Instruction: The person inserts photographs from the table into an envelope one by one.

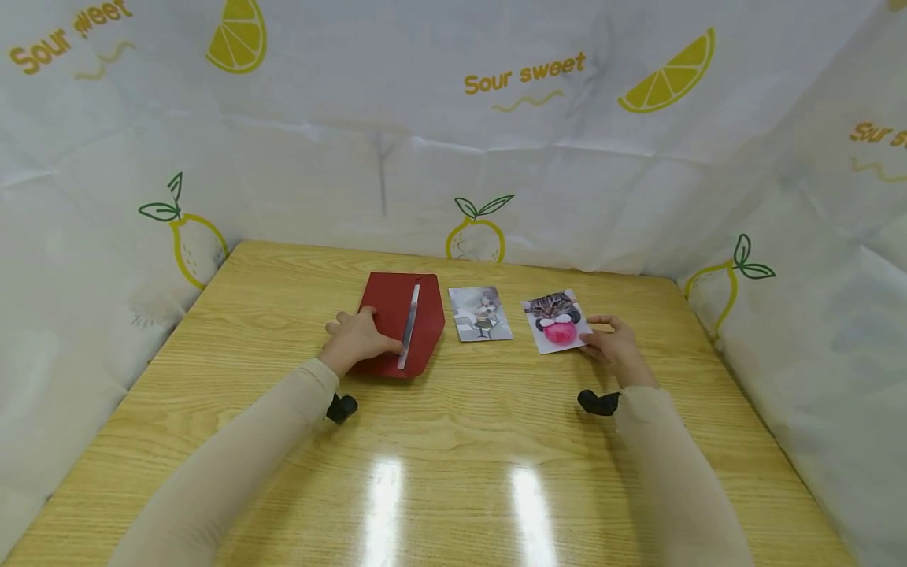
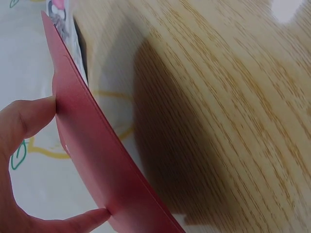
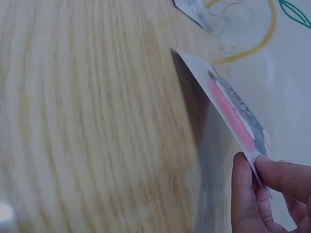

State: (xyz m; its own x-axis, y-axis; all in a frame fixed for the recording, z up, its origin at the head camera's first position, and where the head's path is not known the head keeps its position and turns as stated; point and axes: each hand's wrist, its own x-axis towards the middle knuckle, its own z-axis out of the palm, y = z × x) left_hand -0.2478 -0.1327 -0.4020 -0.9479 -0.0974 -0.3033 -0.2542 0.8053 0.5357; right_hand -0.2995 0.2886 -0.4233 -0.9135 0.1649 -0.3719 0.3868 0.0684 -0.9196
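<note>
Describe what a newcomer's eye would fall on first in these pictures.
Probably the flat red envelope with a pale strip near its angled flap, touched by the left hand on the left side of the light wooden table. Next, the rectangular white-edged card with a striped cat and a round pink shape, pinched near its edge by the right hand. Between them lies a rectangular pale-grey picture card.
</note>
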